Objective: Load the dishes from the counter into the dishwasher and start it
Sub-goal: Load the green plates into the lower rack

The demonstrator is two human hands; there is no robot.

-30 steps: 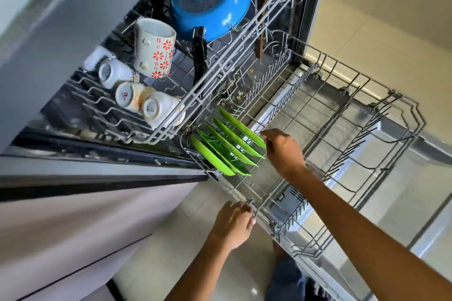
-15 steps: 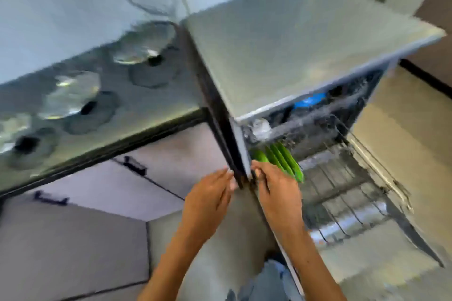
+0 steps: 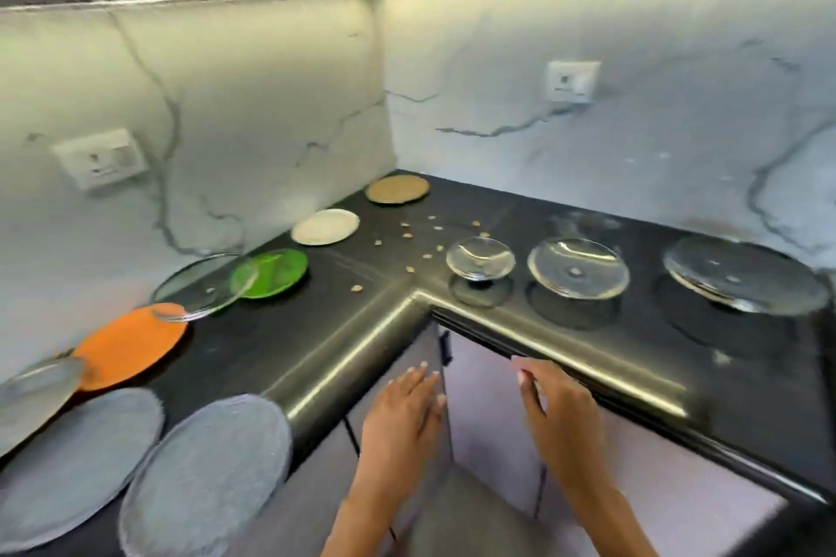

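Observation:
My left hand [image 3: 402, 414] and my right hand [image 3: 558, 414] hang in front of the cabinet below the corner of the black counter [image 3: 384, 298], fingers straight, holding nothing. On the counter's left arm lie two grey plates [image 3: 208, 475], an orange plate [image 3: 131, 344], a glass lid [image 3: 199, 287], a green plate [image 3: 271, 272], a white plate [image 3: 325, 226] and a tan plate [image 3: 397, 189]. Three glass lids stand on the right arm: small [image 3: 479, 259], medium [image 3: 578, 269], large [image 3: 742, 280]. The dishwasher is out of view.
Crumbs [image 3: 409, 235] are scattered near the counter's inner corner. Marble walls with a socket [image 3: 102, 161] on the left and another socket [image 3: 572, 81] on the right close the counter at the back. Pale cabinet doors [image 3: 488, 434] with a dark handle stand under the counter.
My view has swung from the dishwasher's racks to the counter corner. My hands left the lower rack and green plates and now hang empty before the cabinet.

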